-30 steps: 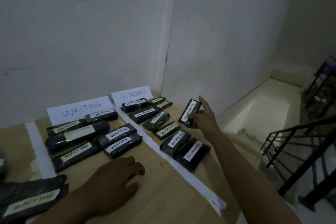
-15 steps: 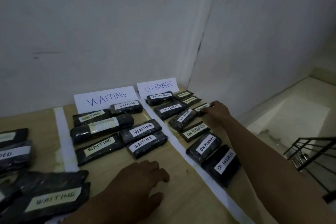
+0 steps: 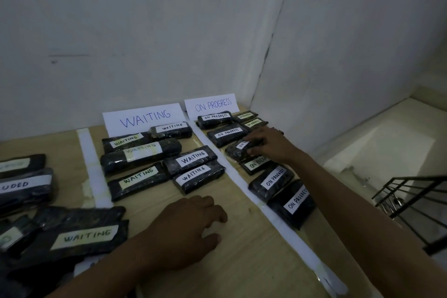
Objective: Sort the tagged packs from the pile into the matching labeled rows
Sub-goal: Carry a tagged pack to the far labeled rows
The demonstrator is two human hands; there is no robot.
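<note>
ON PROGRESS pack (image 3: 238, 150) lies under the outstretched right hand (image 3: 268, 144), fingers (image 3: 252, 138) curled onto it.

Far end of desk: paper sign (image 3: 144, 118) reads "WAITING"; right of it, paper sign (image 3: 211, 105) reads "ON PROGRESS". Black packs below 1st sign tagged "WAITING", e.g. pack (image 3: 191, 159). Packs in right row tagged "ON PROGRESS", e.g. pack (image 3: 271, 182); two far ones too small to read. Near left, pile pack (image 3: 83, 237) tagged "WAITING". Left-edge pack (image 3: 25, 185) shows only "UDED", rest cut off.
</note>
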